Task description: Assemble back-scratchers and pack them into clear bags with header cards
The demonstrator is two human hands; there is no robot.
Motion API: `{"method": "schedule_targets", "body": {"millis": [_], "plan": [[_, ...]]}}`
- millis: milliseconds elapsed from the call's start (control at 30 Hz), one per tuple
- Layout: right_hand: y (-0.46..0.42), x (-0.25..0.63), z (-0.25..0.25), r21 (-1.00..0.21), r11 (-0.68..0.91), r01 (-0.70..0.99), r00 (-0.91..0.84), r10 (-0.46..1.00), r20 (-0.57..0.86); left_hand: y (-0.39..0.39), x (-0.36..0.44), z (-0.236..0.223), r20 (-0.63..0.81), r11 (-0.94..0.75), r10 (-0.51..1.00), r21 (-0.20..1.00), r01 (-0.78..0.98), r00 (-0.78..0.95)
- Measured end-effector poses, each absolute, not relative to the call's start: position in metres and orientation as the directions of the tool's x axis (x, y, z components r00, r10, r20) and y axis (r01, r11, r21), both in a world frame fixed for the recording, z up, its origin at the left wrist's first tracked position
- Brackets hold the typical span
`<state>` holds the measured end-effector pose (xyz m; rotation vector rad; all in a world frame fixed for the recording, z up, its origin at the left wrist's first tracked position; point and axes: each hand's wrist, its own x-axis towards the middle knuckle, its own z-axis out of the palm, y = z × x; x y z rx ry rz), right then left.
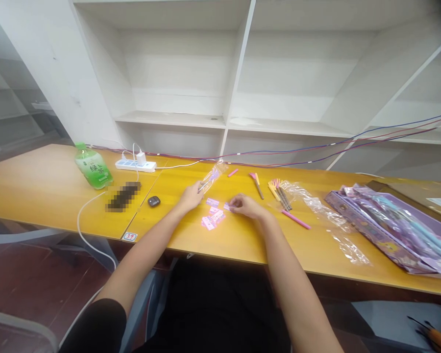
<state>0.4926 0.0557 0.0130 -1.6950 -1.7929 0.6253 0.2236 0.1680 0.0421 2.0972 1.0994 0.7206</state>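
Here, the left hand (pixel 192 197) has its fingers closed on the near end of a long, clear plastic wrapper with purple on it (pixel 214 175). The wrapper points away and to the right over the shiny yellow wooden table (pixel 183 235). The right hand (pixel 245 205) has bent fingers at a small pink and purple card (pixel 227 206), which sticks out left, near other small pink cards (pixel 213 219).

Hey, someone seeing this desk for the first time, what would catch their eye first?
Probably the bright green bottle standing toward the left end of the yellow-brown desk. Next, perhaps the shiny heap of plastic-wrapped items in the purple box at the far right. Then the small pink cards scattered between the two hands, the right hand touching one.
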Motion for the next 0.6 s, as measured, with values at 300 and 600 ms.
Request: {"method": "schedule_targets", "body": {"millis": [300,600], "plan": [[0.064,0.498,0.005,-0.686,0.016,0.727,0.091,0.989,0.119,0.161,0.224,0.041,0.170,-0.483,0.844,0.654,0.582,0.509],[0.058,0.495,0.008,-0.784,-0.076,0.616,0.140,0.990,0.014,0.157,0.219,0.046,0.171,-0.491,0.836,0.658,0.571,0.521]]}}
